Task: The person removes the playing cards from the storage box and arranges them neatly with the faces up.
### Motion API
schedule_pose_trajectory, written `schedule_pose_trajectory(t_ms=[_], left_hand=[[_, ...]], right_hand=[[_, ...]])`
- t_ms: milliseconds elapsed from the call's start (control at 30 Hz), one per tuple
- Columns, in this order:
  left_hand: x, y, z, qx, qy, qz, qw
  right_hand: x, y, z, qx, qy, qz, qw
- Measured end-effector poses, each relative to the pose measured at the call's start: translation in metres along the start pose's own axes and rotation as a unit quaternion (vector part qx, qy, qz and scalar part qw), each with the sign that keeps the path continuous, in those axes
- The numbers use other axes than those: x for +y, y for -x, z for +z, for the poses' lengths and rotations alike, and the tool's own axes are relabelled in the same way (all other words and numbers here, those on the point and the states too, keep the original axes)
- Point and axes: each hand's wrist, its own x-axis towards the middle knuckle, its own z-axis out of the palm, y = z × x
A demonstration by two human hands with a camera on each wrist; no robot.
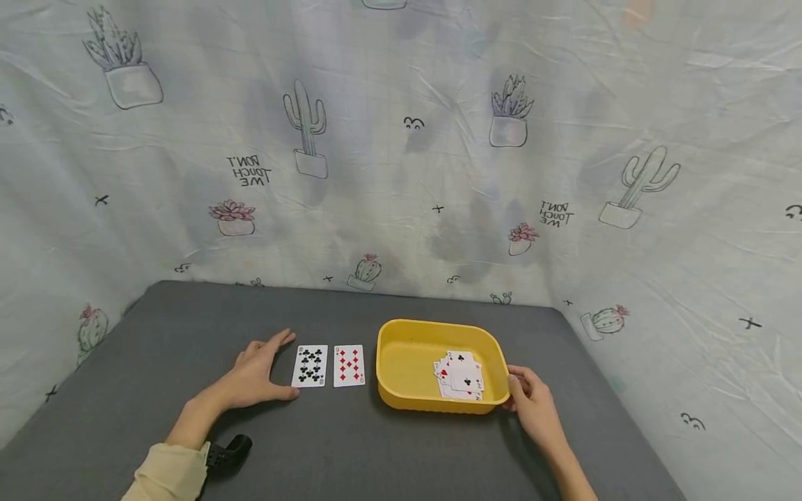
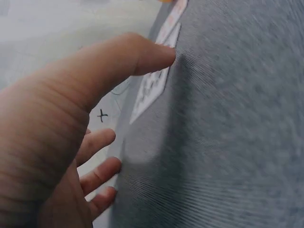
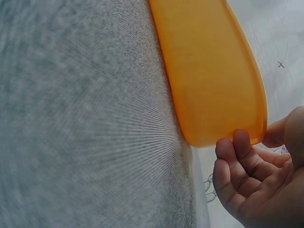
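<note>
My left hand (image 1: pixel 250 376) is spread beside a playing card of clubs (image 1: pixel 310 367), its thumb by the card's near left corner and its fingertips near the far left corner. In the left wrist view the thumb overlaps that card's edge. A red diamonds card (image 1: pixel 349 366) lies face up just to the right of the clubs card. My right hand (image 1: pixel 532 403) grips the right end of a yellow plastic tray (image 1: pixel 432 403), with curled fingertips against its outer wall in the right wrist view. Inside the tray's right half lies a loose pile of face-up cards (image 1: pixel 460 376), a two of clubs on top.
Everything rests on a grey cloth-covered table (image 1: pixel 351 452). A pale curtain (image 1: pixel 388 139) printed with cacti hangs behind and along both sides. A black strap-like device (image 1: pixel 230 452) is on the left wrist, below a cream sleeve (image 1: pixel 169 473).
</note>
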Motion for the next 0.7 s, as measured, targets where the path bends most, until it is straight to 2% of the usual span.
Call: schedule_pose_trajectory(t_ms=[100, 200, 333, 433, 500, 567, 700], left_hand=[[0.007, 0.0, -0.002, 0.005, 0.004, 0.003, 1.0], [0.025, 0.0, -0.003, 0.041, -0.005, 0.018, 0.999], [0.075, -0.005, 0.007, 0.108, 0.018, 0.053, 0.9926], [0.117, -0.013, 0.021, 0.129, 0.056, 0.098, 0.9852], [0.141, -0.021, 0.031, 0.128, 0.073, 0.126, 0.981], [0.162, -0.032, 0.042, 0.11, 0.087, 0.142, 0.9798], [0.19, -0.058, 0.065, 0.047, 0.108, 0.137, 0.9834]], right_hand=[[-0.002, 0.002, 0.0, 0.002, -0.001, -0.003, 1.0], [-0.004, 0.004, 0.0, 0.002, 0.003, 0.003, 1.0], [-0.004, 0.005, 0.0, 0.004, 0.003, 0.007, 1.0], [-0.004, 0.004, 0.001, 0.004, 0.001, -0.001, 1.0], [-0.003, 0.003, 0.002, 0.002, 0.001, -0.002, 1.0], [-0.003, 0.003, 0.002, -0.001, -0.001, -0.003, 1.0], [-0.005, 0.004, 0.001, 0.001, -0.002, -0.006, 1.0]])
